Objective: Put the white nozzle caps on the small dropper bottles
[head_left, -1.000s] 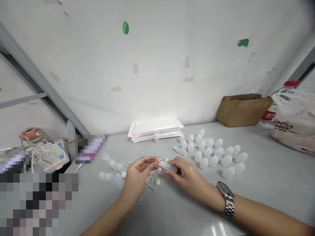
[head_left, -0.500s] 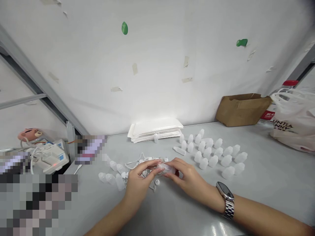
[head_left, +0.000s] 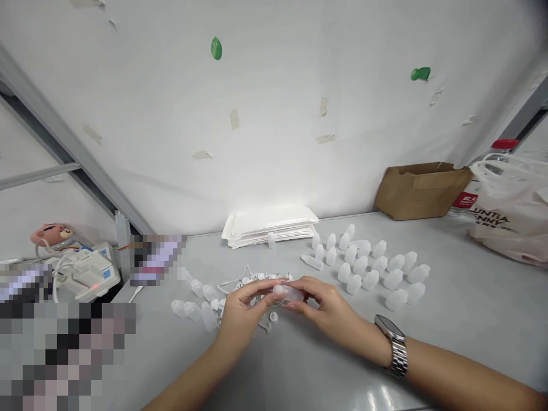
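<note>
My right hand (head_left: 327,308) grips a small translucent plastic bottle (head_left: 291,293) lying sideways, its mouth toward the left. My left hand (head_left: 243,313) pinches a small white piece at that bottle's mouth; the piece is too small to name for sure. Both hands meet just above a heap of white caps with thin tethers (head_left: 257,281) on the grey table (head_left: 466,319). A few uncapped bottles (head_left: 197,305) lie left of my left hand. Several capped bottles (head_left: 372,268) stand in rows to the right. A metal watch (head_left: 391,342) sits on my right wrist.
A stack of white sheets (head_left: 269,225) lies at the wall behind. A brown cardboard box (head_left: 422,188), a red-capped drink bottle (head_left: 492,171) and a white plastic bag (head_left: 511,211) are at the back right. Cables, a white device (head_left: 81,268) and a pink toy (head_left: 51,233) sit far left.
Both hands have shifted slightly lower and closer together, with the left fingertips now pressed against the bottle's mouth. The rest of the table is unchanged.
</note>
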Demonstrator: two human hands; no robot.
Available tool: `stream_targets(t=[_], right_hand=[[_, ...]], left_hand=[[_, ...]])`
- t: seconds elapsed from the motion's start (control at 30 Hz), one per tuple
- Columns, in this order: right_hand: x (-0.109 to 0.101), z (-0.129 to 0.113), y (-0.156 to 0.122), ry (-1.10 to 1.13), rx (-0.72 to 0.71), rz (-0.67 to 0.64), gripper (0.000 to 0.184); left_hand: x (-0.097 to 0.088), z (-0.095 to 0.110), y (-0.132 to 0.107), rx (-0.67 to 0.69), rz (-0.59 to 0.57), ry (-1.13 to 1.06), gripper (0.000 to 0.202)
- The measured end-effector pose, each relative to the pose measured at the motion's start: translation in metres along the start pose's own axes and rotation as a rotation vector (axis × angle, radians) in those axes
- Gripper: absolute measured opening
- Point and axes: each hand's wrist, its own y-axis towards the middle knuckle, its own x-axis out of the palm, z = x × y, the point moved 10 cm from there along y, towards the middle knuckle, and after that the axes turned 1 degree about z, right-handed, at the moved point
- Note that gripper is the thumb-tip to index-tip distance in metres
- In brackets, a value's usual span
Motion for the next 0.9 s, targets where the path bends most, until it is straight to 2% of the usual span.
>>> stream_targets(t=[0.17,0.3,0.43,0.67,0.9], right_hand=[[-0.005,-0.005,-0.002,0.044,-0.04,0.049,0.015],[-0.01,-0.007,-0.004,0.023,-0.056,0.104,0.018],[-0.008,-0.008,-0.007,-0.017,-0.06,0.11,0.017],[-0.013,-0.017,-0.01,-0.009,-0.141,0.171,0.018],[-0.014,-0.01,-0.01,0.101,-0.085,0.194,0.019]], left_hand=[[0.005,0.001,-0.002,-0.012,-0.054,-0.097,0.018],[0.004,0.002,-0.005,-0.035,-0.029,-0.169,0.02],[0.004,0.004,-0.005,-0.056,-0.009,-0.252,0.012],[0.007,0.002,-0.004,-0.041,-0.024,-0.327,0.013],[0.004,0.001,-0.003,-0.046,0.001,-0.309,0.018]])
